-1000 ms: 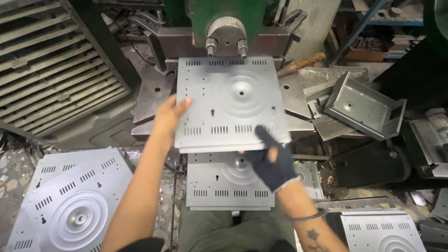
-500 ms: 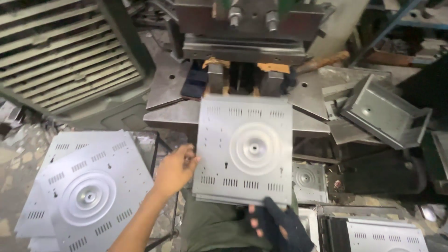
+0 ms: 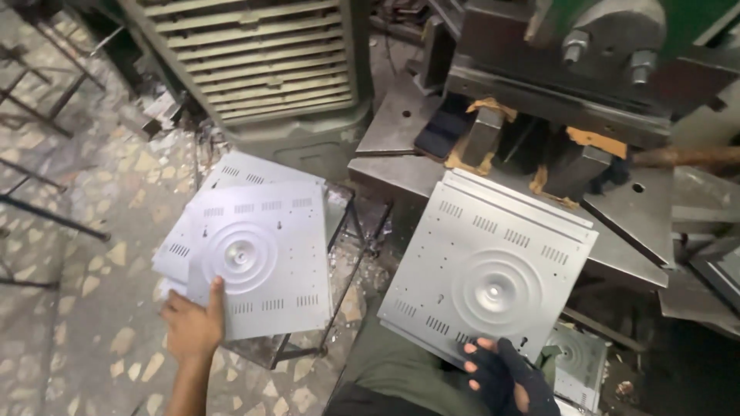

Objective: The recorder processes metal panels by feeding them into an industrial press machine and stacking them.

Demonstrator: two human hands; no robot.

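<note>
**Two stamped panels, one in each hand, at the press**

The bare left hand [image 3: 194,327] has its grip closed on the near edge of a grey sheet-metal panel [image 3: 262,266], thumb pressed flat on top beside the raised round boss, fingers hidden beneath. That left panel sits over a stack of like panels [image 3: 231,181] that fans out to the far left, all carried on a low black wire rack [image 3: 351,231] standing on the stone-chip floor [image 3: 100,254].

The right hand [image 3: 505,377], in a dark fingerless glove, grasps the near edge of a second panel [image 3: 489,266], fingertips curled over the top face close to a row of slots. This right panel is tilted, its far edge lying against the steel bench [image 3: 624,212] of the press, its near edge over the person's green-trousered lap [image 3: 393,370]. Both panels show the same stamped concentric rings and short rows of vent slots.

Beyond the right panel, the press head [image 3: 586,69] hangs over the bench with dark tooling blocks [image 3: 493,135] beneath it. A further panel [image 3: 574,366] lies low on the near right, partly hidden by the gloved hand. On the far left stands a green louvred housing [image 3: 270,58].
</note>
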